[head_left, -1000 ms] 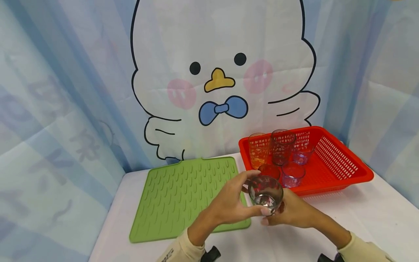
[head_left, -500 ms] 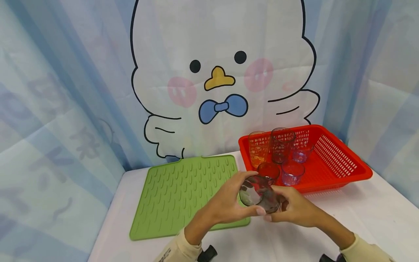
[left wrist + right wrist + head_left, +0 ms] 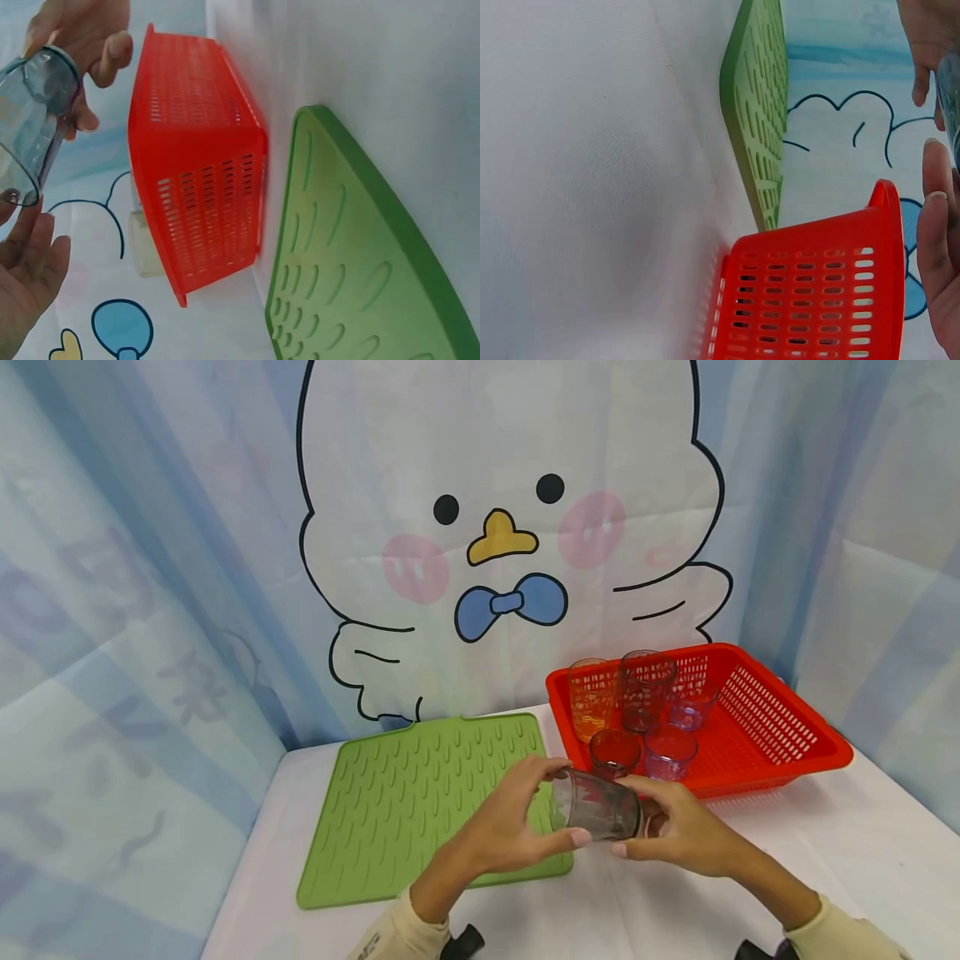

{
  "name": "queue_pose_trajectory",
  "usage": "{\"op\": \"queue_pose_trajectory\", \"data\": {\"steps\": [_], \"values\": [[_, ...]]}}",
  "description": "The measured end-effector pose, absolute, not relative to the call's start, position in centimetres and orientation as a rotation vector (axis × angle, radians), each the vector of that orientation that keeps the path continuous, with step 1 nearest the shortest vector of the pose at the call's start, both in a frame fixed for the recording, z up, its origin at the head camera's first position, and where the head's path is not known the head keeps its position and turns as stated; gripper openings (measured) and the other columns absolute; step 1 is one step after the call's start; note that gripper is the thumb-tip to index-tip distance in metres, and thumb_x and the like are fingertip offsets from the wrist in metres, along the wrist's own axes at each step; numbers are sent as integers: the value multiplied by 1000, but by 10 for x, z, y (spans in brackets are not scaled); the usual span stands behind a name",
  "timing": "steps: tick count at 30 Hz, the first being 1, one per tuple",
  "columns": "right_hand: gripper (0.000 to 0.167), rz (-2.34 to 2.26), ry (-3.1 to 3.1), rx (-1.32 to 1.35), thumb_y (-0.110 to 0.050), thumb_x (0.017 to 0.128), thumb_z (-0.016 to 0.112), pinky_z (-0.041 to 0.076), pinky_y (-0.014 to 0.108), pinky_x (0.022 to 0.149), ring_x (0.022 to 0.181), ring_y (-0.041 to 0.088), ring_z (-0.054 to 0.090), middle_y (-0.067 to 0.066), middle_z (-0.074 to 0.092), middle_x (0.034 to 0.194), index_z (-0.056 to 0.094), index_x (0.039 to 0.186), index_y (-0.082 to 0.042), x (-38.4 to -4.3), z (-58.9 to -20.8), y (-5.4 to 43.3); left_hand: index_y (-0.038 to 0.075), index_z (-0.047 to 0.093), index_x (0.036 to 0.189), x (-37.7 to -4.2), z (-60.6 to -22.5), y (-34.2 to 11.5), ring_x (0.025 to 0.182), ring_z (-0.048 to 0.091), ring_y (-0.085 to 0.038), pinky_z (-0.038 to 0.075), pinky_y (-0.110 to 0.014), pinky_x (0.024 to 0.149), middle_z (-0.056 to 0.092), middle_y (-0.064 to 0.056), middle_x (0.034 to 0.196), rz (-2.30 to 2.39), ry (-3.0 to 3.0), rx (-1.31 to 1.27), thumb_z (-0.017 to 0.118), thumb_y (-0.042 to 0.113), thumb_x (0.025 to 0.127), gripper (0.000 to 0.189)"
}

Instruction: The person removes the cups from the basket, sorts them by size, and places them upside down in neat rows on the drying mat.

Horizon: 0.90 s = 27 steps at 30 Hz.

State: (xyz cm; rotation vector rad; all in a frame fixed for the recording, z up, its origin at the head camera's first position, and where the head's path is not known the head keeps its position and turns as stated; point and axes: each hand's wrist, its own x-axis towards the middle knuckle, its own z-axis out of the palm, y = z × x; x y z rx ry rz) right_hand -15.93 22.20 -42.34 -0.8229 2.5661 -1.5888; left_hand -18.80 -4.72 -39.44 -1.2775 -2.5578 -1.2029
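Observation:
Between my two hands, above the table in front of the red basket, a grey-tinted drinking glass point(image 3: 602, 806) lies on its side in the air. My left hand point(image 3: 504, 827) holds its left end, thumb on the near side and fingers on the far side. At the right end, my right hand point(image 3: 686, 831) grips the glass between fingers and thumb. The left wrist view shows the glass point(image 3: 37, 112) with its rim toward the left hand point(image 3: 30, 274) and its base at the right hand point(image 3: 86, 45). Only a sliver of it shows in the right wrist view.
A red plastic basket point(image 3: 817, 747) stands at the right, holding an amber glass point(image 3: 592, 702), a tall dark glass point(image 3: 647, 693), a red glass point(image 3: 615, 752) and purple-tinted ones point(image 3: 670, 753). To the left lies a green ridged mat point(image 3: 420, 810) on the white table point(image 3: 570, 918). A printed curtain hangs behind.
The glass has turned from showing its open mouth toward the head camera to lying sideways, mouth to the left. My hands have moved slightly apart, still holding it.

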Motion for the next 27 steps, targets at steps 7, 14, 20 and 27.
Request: {"op": "queue_pose_trajectory", "data": {"steps": [7,14,20,27], "values": [[56,-1643,2566,-806,-13,82,81,56,29,58,67,14,63,5,65,98,59,133,-5,-156,-421,221,20,46,142,-186,-405,-50,119,46,-9,47,-32,96,53,6,133,-1211,-2611,-1226,74,48,85,69],[54,-1694,2566,-891,-8,83,80,57,30,58,64,14,65,2,67,101,59,133,-11,-157,-420,219,24,44,140,-185,-409,-54,116,46,-7,48,-33,96,52,8,132,-1278,-2717,-1213,75,50,84,69],[54,-1714,2543,-916,-6,84,78,57,31,57,65,13,65,3,67,105,58,134,-5,-156,-420,215,26,45,141,-182,-413,-57,112,48,-5,47,-26,91,53,8,128,-1187,-2791,-1250,74,53,85,68],[55,-1763,2450,-998,-1,84,76,56,30,55,64,13,65,3,69,96,56,135,-2,-156,-422,215,26,40,149,-175,-421,-70,122,52,-11,51,-34,97,52,8,137,-1082,-2889,-1179,68,60,88,76]]}}
